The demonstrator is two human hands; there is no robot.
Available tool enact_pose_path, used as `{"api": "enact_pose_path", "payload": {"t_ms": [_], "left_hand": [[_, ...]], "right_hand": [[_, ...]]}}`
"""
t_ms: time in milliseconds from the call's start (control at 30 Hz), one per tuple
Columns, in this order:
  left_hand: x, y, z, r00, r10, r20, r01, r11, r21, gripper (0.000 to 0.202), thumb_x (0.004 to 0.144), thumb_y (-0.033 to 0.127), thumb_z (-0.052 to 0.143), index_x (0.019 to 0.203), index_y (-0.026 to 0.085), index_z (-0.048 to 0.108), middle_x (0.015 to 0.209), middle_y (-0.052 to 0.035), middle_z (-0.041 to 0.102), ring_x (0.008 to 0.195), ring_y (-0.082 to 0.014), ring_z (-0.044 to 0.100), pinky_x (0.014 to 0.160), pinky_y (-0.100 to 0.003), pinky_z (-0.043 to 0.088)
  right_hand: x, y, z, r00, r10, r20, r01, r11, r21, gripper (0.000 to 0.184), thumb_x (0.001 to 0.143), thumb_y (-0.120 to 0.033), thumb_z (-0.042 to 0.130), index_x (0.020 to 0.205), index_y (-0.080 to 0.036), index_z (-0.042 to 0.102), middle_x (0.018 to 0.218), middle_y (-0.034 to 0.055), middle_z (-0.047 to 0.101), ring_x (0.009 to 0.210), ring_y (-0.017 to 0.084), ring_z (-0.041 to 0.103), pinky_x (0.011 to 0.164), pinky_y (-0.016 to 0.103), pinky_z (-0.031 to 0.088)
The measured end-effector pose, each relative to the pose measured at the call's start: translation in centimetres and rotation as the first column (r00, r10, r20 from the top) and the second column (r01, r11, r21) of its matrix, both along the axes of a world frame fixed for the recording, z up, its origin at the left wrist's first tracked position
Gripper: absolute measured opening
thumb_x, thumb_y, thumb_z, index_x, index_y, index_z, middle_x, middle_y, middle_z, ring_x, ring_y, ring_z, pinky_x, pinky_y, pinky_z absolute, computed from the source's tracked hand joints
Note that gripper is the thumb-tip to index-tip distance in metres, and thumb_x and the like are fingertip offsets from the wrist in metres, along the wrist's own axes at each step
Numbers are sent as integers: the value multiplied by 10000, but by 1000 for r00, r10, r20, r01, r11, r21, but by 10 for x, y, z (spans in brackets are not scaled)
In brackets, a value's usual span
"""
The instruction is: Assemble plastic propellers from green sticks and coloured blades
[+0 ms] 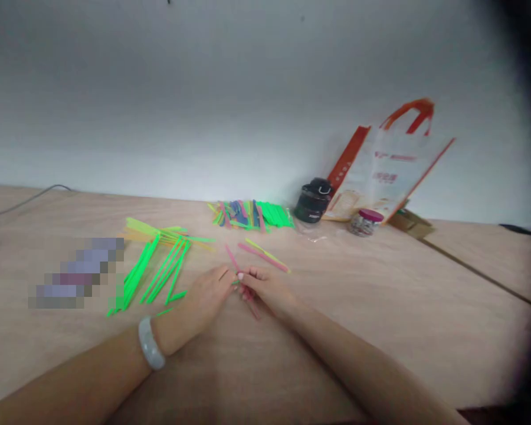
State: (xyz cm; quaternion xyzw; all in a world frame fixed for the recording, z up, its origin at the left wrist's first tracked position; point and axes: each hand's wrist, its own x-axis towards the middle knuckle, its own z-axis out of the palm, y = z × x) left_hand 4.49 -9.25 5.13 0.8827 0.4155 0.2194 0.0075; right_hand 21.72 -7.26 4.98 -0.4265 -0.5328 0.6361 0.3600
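Both my hands meet at the middle of the table with their fingers closed. My right hand [268,290] grips a long pink propeller blade [255,309], whose ends stick out above and below the fingers. My left hand [212,290] pinches a thin green stick [236,283] against the blade; most of the stick is hidden by the fingers. Just beyond my hands lie loose pink and yellow blades [263,255]. To the left, several green sticks [137,274] lie beside one another, with yellow and orange blades [166,236] at their far ends.
A clear bag of coloured blades and green sticks [272,213] lies near the wall. Right of it stand a black bottle [313,200], a lidded jar [365,223] and a white-and-orange tote bag [389,171]. A small cardboard box [411,224] and a grey cable [39,193] are farther out.
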Motion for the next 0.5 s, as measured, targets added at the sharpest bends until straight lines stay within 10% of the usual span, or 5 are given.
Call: {"api": "enact_pose_path", "payload": {"t_ms": [500], "left_hand": [[2,0,5,991,89,-99,-88,996,16,197,920,187,386,895,175,581,874,-58,572,829,-186,557,748,-319,479]], "right_hand": [[-2,-2,-1,996,-22,85,18,999,44,243,757,-426,589,727,-198,509,490,-70,480,353,61,366,312,182,236]]}}
